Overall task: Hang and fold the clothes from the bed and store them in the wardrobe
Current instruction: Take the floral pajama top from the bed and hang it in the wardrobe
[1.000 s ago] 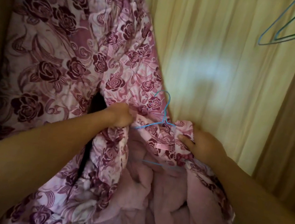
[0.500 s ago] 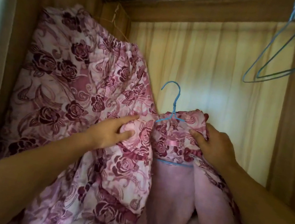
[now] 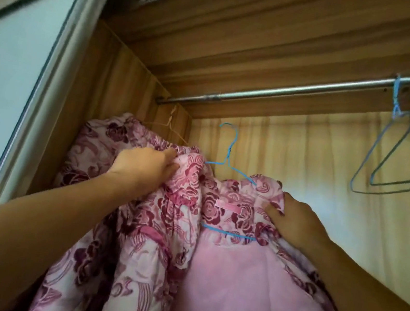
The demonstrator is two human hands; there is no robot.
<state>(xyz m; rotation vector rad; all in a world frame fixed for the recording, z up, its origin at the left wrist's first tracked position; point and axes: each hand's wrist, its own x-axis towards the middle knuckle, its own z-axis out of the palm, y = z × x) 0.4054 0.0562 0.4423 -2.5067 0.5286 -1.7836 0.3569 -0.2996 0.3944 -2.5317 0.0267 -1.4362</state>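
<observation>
Holding the floral jacket (image 3: pixel 216 206) on its blue hanger (image 3: pixel 229 154) just below the rail (image 3: pixel 305 91), left hand (image 3: pixel 145 169) and right hand (image 3: pixel 296 221) each gripping a shoulder; hook not yet over the rail, matching garment (image 3: pixel 96 141) already hung at left, so I judge this item nearly stored.

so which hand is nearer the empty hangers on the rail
Right. The right hand grips the jacket below-left of the empty hangers; the left hand grips it farther left.
</observation>
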